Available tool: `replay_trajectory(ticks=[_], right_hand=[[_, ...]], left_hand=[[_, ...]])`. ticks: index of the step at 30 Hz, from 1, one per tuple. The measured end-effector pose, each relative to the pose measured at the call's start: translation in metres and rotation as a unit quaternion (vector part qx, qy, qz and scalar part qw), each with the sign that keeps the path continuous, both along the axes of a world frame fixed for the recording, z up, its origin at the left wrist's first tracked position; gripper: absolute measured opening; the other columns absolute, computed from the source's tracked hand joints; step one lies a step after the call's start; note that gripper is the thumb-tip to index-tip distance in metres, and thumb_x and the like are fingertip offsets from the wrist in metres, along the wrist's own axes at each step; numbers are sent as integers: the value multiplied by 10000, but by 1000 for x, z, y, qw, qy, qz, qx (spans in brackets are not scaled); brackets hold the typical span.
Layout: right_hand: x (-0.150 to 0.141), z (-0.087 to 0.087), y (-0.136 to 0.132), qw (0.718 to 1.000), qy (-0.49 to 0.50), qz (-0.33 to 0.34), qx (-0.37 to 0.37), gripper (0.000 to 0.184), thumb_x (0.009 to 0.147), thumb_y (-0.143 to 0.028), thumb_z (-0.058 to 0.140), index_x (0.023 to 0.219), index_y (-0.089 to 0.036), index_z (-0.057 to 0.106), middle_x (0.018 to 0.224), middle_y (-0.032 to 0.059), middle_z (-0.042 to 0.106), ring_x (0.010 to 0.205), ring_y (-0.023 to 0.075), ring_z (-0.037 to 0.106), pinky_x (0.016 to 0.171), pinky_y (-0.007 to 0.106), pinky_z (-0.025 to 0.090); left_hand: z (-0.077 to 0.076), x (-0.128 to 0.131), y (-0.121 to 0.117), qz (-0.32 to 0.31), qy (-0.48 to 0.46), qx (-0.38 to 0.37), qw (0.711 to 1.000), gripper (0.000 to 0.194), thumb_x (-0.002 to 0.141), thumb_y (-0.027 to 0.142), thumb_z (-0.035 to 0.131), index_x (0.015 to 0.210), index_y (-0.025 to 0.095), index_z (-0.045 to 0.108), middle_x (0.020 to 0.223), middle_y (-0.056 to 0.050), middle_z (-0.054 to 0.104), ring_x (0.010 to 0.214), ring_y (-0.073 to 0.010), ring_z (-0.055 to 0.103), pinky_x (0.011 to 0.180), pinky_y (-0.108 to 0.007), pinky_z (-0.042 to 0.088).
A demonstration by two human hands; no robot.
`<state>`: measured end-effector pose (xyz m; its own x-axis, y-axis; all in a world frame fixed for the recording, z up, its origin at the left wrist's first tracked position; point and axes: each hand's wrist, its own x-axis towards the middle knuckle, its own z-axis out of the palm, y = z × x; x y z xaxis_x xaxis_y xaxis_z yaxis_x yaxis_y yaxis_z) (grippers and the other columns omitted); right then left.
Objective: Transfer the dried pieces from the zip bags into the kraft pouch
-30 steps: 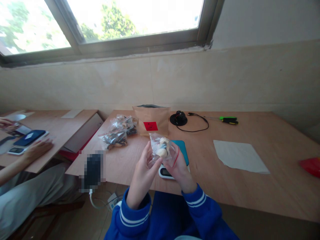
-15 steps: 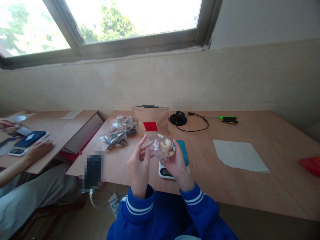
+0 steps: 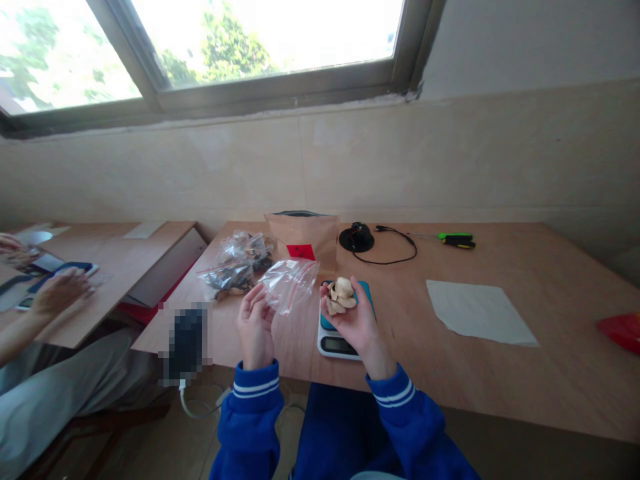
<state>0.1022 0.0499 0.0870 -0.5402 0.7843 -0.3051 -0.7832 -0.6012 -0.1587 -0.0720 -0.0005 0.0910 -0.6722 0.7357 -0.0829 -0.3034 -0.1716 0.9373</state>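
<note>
My right hand is cupped palm up over a digital kitchen scale with a teal top, holding several pale dried slices in its palm. It does not appear to touch the scale. My left hand is a little to the left, its fingers at the lower corner of a clear zip bag. The bag looks empty, with a red line along its seal, and hangs between my hands.
Two bags of dark dried pieces and a brown paper pouch lie beyond my hands. Further right are a black cabled device, a screwdriver, and a white sheet. A co-worker's hand rests at the neighbouring table, left.
The pale slices have left the bag and now lie in my right palm. My hands have moved apart, and the emptied bag stays at my left hand.
</note>
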Motion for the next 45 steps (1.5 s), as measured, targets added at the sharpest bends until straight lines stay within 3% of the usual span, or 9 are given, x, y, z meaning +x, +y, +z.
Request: replay_trajectory(ticks=[6, 11, 16, 21, 26, 30, 35, 39, 45], right_hand=[[14, 11, 5, 999, 29, -23, -21, 193, 828, -359, 653, 858, -170, 627, 876, 62, 693, 821, 147, 682, 621, 230, 575], [26, 27, 14, 999, 21, -40, -19, 180, 862, -367, 605, 865, -188, 624, 889, 53, 675, 777, 136, 656, 539, 210, 550], [36, 47, 30, 999, -17, -32, 10, 208, 871, -380, 594, 888, -174, 615, 859, 58, 677, 737, 128, 648, 529, 200, 547], [32, 93, 59, 989, -75, -21, 129, 256, 922, -404, 520, 863, -171, 608, 767, 41, 668, 678, 114, 634, 506, 184, 521], [1, 146, 96, 946, -137, 37, 291, 257, 885, -415, 593, 792, -176, 592, 750, 22, 676, 656, 108, 616, 501, 185, 494], [-32, 165, 122, 913, -190, 105, 345, 308, 867, -438, 620, 748, -158, 578, 663, 11, 652, 589, 100, 594, 487, 189, 475], [-59, 155, 142, 888, -254, 115, 365, 330, 821, -438, 680, 701, -172, 526, 572, -18, 613, 507, 93, 569, 459, 192, 455], [-67, 140, 145, 840, -283, 51, 460, 379, 695, -471, 782, 734, -196, 524, 550, -63, 574, 472, 77, 518, 425, 174, 393], [-65, 129, 138, 749, -364, -82, 547, 373, 687, -492, 753, 826, -196, 573, 651, -68, 570, 549, 67, 485, 495, 173, 390]], left_hand=[[-68, -38, 7, 68, 10, -117, 991, 235, 683, 105, 562, 908, 159, 603, 886, -51, 649, 776, -134, 640, 715, -263, 527], [-80, -44, -2, 94, 187, -163, 964, 312, 731, 71, 482, 995, 136, 635, 1005, -104, 610, 1064, -241, 579, 1009, -459, 426], [-56, -33, -5, 145, 402, -239, 872, 420, 722, 31, 455, 1085, 106, 653, 1187, -183, 502, 1246, -355, 440, 1103, -599, 249], [11, -1, 15, 84, 474, 5, 876, 435, 813, 77, 437, 1203, 200, 583, 1264, -125, 486, 1059, -218, 568, 912, -377, 495], [66, 23, 75, -46, 583, 119, 802, 487, 871, 113, 418, 1350, 203, 444, 1395, -124, 452, 1280, -233, 464, 1049, -399, 426], [65, 19, 116, -76, 649, 89, 752, 488, 837, 110, 503, 1316, 189, 449, 1368, -140, 478, 1242, -275, 495, 1030, -433, 430], [50, 13, 119, -47, 617, 128, 775, 110, 882, 185, 536, 988, 159, 552, 1033, -99, 550, 900, -194, 605, 835, -341, 517], [46, 12, 108, -44, 596, 167, 784, 72, 892, 246, 571, 893, 175, 564, 941, -42, 525, 741, -128, 579, 747, -281, 522], [46, 18, 100, -39, 582, 164, 795, 129, 911, 276, 548, 865, 180, 620, 957, -52, 542, 843, -154, 604, 805, -293, 517]])
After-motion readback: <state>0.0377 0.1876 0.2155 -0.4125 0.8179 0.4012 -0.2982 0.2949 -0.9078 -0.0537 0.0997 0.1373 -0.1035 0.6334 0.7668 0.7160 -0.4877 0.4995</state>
